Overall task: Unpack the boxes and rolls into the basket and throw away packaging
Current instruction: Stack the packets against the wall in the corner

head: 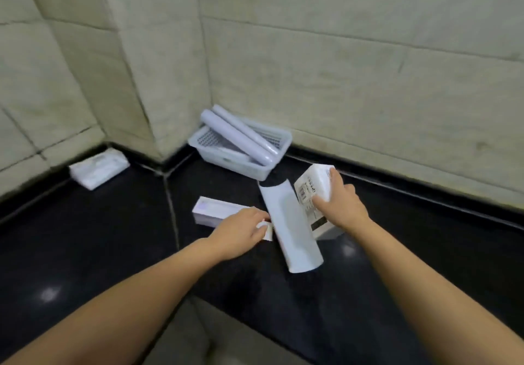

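Task partly done, by the look of it. White perforated basket (241,160) sits in the counter corner against the tiled wall (354,81), with two pale rolls (241,135) already lying in it, ends sticking over the rim. Left to do: long white box (218,211) flat on the black counter (113,251), a white sleeve-like wrapper or roll (289,228) lying diagonal between the hands, and a labelled carton (314,191) with a barcode. Right hand (340,203) clamped on the carton's top end, fingers wrapped over it, carton tilted. Left hand (243,228) lies over the near end of the long box, fingers curled at its flap; firm grip or not, cannot tell. Hands apart. A white soft pack (97,167) lies well off to the left by the wall. No bin visible for packaging. The diagonal sleeve lies between both boxes and partly in the path to the basket.
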{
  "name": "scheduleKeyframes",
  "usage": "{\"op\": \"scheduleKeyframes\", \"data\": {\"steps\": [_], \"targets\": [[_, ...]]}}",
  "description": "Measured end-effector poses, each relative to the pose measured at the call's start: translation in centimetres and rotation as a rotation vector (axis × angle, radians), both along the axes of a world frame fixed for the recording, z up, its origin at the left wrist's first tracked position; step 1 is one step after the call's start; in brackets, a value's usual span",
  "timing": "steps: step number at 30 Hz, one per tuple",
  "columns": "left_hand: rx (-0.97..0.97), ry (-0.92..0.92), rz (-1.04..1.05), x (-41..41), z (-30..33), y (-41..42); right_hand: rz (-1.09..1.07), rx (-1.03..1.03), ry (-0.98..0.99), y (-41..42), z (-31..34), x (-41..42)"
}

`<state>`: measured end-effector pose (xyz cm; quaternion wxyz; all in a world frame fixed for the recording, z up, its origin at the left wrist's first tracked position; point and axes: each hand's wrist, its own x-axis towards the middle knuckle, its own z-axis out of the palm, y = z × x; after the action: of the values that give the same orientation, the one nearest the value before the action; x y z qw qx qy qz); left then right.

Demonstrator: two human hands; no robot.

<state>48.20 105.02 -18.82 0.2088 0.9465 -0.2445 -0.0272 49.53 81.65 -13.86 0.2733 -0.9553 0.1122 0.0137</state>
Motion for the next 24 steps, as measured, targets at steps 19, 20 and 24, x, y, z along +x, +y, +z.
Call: {"op": "scheduleKeyframes", "data": {"steps": [19,20,24], "targets": [[0.061,0.103,0.793,5.5,-1.9,35.8,0.943,-0.172,-0.275,37.8,-4.7,15.8],[0.059,0.107,0.824,7.0,-2.2,36.2,0.998,-0.18,-0.307,38.6,-5.5,16.9],[0.036,0.098,0.957,12.8,-3.4,37.9,1.15,-0.212,-0.486,41.4,-9.0,21.0]]}}
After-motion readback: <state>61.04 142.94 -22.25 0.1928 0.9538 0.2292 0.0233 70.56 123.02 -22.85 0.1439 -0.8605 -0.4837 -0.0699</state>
